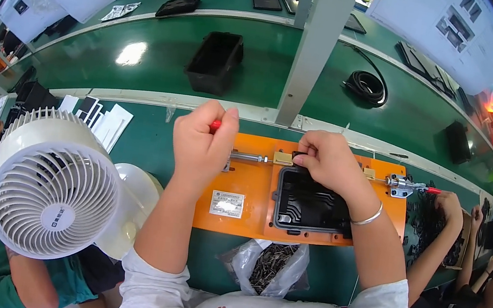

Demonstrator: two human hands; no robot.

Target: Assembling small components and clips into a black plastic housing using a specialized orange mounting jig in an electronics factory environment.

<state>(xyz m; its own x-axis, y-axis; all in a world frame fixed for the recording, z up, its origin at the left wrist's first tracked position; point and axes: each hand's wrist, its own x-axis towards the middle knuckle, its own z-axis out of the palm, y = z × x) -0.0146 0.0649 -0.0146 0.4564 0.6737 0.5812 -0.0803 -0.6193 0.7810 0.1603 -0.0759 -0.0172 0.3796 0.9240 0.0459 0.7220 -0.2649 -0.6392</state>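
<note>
My left hand (202, 140) is closed in a fist round the red handle (215, 125) of a toggle clamp, whose metal rod (252, 157) points at a brass-coloured block (283, 158). The clamp stands on an orange fixture plate (248, 183). A black plastic housing (309, 203), open side up, sits in the fixture. At its upper edge, beside the block, my right hand (331, 159) has thumb and fingers bent together; what they pinch is mostly hidden. A second toggle clamp (400, 187) with a red handle is at the plate's right end.
A white fan (59, 195) stands close to my left forearm. In front of me lies a plastic bag of screws (272, 268). Beyond are a metal post (321, 50), a black bin (214, 62) and a coiled black cable (365, 88). A co-worker's hand (448, 205) is near the right clamp.
</note>
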